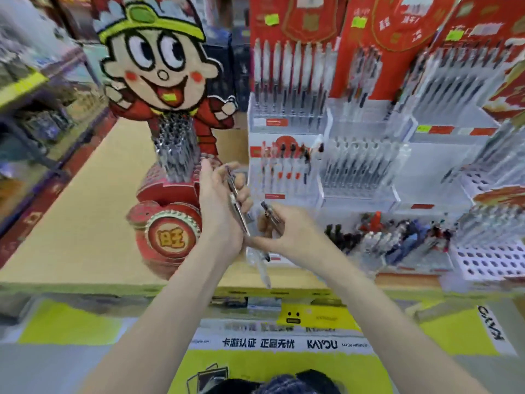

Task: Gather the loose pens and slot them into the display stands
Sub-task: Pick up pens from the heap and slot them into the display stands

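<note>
My left hand [218, 209] grips a small bundle of clear pens [237, 203] at mid-frame, their tips pointing up and away. Just to its right, my right hand [281, 231] pinches a single pen [271, 216] with a dark tip, its heel touching my left wrist. Another clear pen [262, 270] hangs down below the two hands. A red cartoon-figure stand [173, 155] packed with pens rises just behind my left hand. Tiered clear display stands [360, 172] with rows of upright pens fill the right side.
A low tray of mixed loose pens [397, 240] lies right of my right hand, beside a white perforated stand [494, 260]. Red backing cards [397, 29] tower behind the stands. The wooden shelf top [85, 223] extends left; a yellow-edged shelf front [284, 317] runs below.
</note>
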`<move>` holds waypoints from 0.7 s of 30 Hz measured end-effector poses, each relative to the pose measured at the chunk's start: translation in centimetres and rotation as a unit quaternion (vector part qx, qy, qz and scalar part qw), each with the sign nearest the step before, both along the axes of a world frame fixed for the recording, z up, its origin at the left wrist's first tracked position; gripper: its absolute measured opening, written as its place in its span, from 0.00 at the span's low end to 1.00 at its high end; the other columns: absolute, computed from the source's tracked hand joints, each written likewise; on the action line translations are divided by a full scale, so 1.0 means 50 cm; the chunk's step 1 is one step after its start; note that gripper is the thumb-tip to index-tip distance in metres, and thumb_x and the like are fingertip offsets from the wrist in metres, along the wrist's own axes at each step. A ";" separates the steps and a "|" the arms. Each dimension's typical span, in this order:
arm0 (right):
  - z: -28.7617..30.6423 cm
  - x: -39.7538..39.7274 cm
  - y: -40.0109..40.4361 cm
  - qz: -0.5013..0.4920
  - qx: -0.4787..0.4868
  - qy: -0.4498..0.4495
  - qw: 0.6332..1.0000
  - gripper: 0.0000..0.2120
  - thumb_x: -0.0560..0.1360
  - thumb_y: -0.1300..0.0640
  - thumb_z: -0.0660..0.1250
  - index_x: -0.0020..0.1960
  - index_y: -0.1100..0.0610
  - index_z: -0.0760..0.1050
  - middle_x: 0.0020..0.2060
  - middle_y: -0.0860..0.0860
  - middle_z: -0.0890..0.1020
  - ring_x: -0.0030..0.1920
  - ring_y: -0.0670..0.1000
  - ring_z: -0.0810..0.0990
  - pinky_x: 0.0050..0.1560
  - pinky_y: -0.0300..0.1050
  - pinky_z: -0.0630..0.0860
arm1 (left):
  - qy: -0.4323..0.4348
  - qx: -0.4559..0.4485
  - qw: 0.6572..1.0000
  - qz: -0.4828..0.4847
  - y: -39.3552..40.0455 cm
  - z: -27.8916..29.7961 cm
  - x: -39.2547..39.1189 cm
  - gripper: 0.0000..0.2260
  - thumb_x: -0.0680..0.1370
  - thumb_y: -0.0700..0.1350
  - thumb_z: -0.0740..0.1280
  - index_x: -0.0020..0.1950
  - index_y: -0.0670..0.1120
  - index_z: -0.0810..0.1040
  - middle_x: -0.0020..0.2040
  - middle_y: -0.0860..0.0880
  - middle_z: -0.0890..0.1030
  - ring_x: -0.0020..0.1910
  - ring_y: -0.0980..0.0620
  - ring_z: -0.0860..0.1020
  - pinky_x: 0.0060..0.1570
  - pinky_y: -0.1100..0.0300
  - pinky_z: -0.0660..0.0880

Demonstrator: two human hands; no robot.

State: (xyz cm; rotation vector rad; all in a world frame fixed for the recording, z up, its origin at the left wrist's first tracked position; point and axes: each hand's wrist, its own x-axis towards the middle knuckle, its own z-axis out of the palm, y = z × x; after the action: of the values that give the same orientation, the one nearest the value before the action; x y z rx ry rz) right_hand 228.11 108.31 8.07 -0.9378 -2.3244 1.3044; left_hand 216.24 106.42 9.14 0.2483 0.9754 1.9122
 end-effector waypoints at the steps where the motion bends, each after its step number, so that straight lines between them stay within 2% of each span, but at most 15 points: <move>1: -0.001 -0.025 -0.014 0.007 0.034 -0.017 0.999 0.15 0.69 0.51 0.75 0.40 0.52 0.68 0.32 0.48 0.71 0.32 0.44 0.67 0.33 0.40 0.63 | -0.003 0.005 1.000 -0.003 -0.014 0.002 -0.024 0.19 0.81 0.58 0.48 0.43 0.46 0.67 0.30 0.51 0.62 0.21 0.56 0.59 0.18 0.65 0.57; 3: -0.005 -0.072 -0.042 -0.006 0.090 -0.025 0.996 0.18 0.68 0.50 0.75 0.46 0.55 0.68 0.34 0.53 0.75 0.34 0.48 0.71 0.34 0.44 0.65 | -0.010 0.016 1.000 -0.005 -0.035 0.005 -0.067 0.17 0.81 0.56 0.50 0.41 0.47 0.66 0.30 0.51 0.61 0.21 0.56 0.59 0.19 0.65 0.57; 6: -0.005 -0.109 -0.071 -0.048 0.100 -0.030 0.993 0.19 0.71 0.52 0.73 0.51 0.60 0.68 0.35 0.57 0.75 0.33 0.52 0.69 0.33 0.46 0.60 | -0.015 0.021 1.000 -0.009 -0.050 0.006 -0.118 0.16 0.81 0.54 0.51 0.37 0.47 0.65 0.28 0.51 0.62 0.21 0.56 0.61 0.21 0.66 0.61; 9: 0.007 -0.119 -0.075 -0.060 0.014 0.010 0.998 0.14 0.72 0.54 0.72 0.50 0.60 0.70 0.32 0.53 0.71 0.29 0.48 0.67 0.32 0.41 0.61 | -0.023 0.023 0.999 -0.002 -0.059 -0.002 -0.165 0.17 0.82 0.55 0.50 0.38 0.47 0.66 0.27 0.52 0.64 0.23 0.56 0.63 0.25 0.65 0.64; 11: 0.019 -0.113 -0.073 -0.065 -0.082 0.052 0.993 0.11 0.72 0.59 0.72 0.50 0.58 0.72 0.33 0.55 0.76 0.24 0.41 0.68 0.28 0.34 0.64 | -0.031 0.039 0.999 0.004 -0.061 -0.004 -0.200 0.16 0.82 0.56 0.51 0.41 0.47 0.67 0.30 0.52 0.65 0.25 0.56 0.64 0.26 0.64 0.65; 13: 0.023 -0.101 -0.072 -0.074 -0.140 0.073 0.985 0.11 0.72 0.62 0.71 0.53 0.59 0.73 0.34 0.57 0.79 0.21 0.41 0.68 0.23 0.31 0.63 | -0.005 0.048 0.999 0.009 -0.060 -0.004 -0.235 0.13 0.82 0.54 0.52 0.43 0.48 0.68 0.31 0.53 0.67 0.26 0.56 0.64 0.28 0.64 0.65; 15: 0.030 -0.088 -0.070 -0.091 -0.162 0.091 0.978 0.09 0.73 0.63 0.70 0.52 0.58 0.73 0.33 0.56 0.80 0.20 0.42 0.66 0.20 0.32 0.61 | 0.074 0.019 0.997 -0.003 -0.060 -0.007 -0.255 0.09 0.81 0.49 0.57 0.43 0.48 0.69 0.31 0.54 0.66 0.27 0.56 0.63 0.30 0.64 0.64; 16: 0.034 -0.083 -0.068 -0.097 -0.164 0.100 0.977 0.08 0.73 0.63 0.69 0.51 0.58 0.73 0.33 0.56 0.80 0.20 0.41 0.66 0.20 0.32 0.61 | 0.147 -0.013 0.989 -0.022 -0.063 -0.008 -0.255 0.07 0.80 0.45 0.59 0.42 0.48 0.69 0.31 0.54 0.66 0.27 0.57 0.63 0.31 0.64 0.64; 18: 0.039 -0.076 -0.062 -0.095 -0.163 0.114 0.975 0.06 0.73 0.65 0.69 0.48 0.60 0.72 0.33 0.58 0.79 0.19 0.41 0.68 0.20 0.30 0.61 | 0.293 -0.074 0.949 -0.086 -0.075 -0.014 -0.235 0.05 0.78 0.42 0.64 0.43 0.48 0.73 0.33 0.54 0.67 0.28 0.59 0.65 0.29 0.67 0.65; 19: 0.041 -0.074 -0.058 -0.088 -0.162 0.117 0.976 0.06 0.73 0.65 0.69 0.47 0.61 0.71 0.34 0.59 0.78 0.19 0.41 0.68 0.20 0.29 0.61 | 0.331 -0.087 0.931 -0.124 -0.080 -0.017 -0.219 0.03 0.78 0.43 0.65 0.44 0.49 0.74 0.34 0.54 0.68 0.29 0.59 0.66 0.30 0.67 0.65; 21: 0.039 -0.070 -0.049 -0.072 -0.156 0.115 0.978 0.07 0.73 0.66 0.69 0.46 0.62 0.70 0.34 0.60 0.78 0.19 0.40 0.69 0.20 0.28 0.62 | 0.341 -0.078 0.920 -0.174 -0.086 -0.017 -0.191 0.03 0.77 0.45 0.66 0.43 0.50 0.76 0.34 0.55 0.69 0.30 0.59 0.66 0.32 0.62 0.64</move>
State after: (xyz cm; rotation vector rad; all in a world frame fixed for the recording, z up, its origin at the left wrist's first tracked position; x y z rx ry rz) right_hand 224.60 105.85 10.02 -0.9663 -1.8770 1.6500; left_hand 206.69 102.13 8.27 0.9727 1.4167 1.4170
